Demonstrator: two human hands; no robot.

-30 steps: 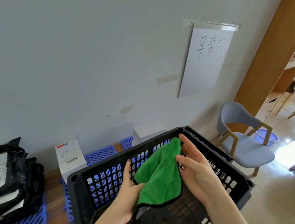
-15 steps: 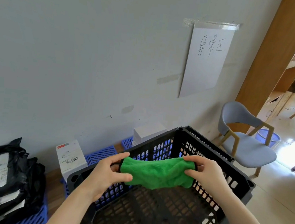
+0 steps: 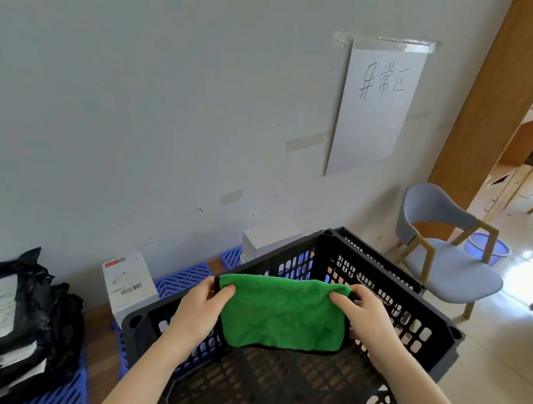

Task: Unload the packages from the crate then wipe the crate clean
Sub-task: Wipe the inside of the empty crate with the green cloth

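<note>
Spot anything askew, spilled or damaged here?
Nothing stands out. The black perforated plastic crate looks empty; left hand and right hand pinch the green microfibre cloth spread above it. The black bagged packages lie stacked to the left.

Above the black crate [image 3: 435, 316], the left hand [image 3: 196, 313] and right hand [image 3: 366, 317] pinch the top corners of a green cloth [image 3: 282, 316], which hangs spread between them. Black mailer bags [image 3: 7, 317] lie stacked at the left, and a white box [image 3: 127, 283] stands by the wall. A grey chair [image 3: 448, 250] sits at the right.
</note>
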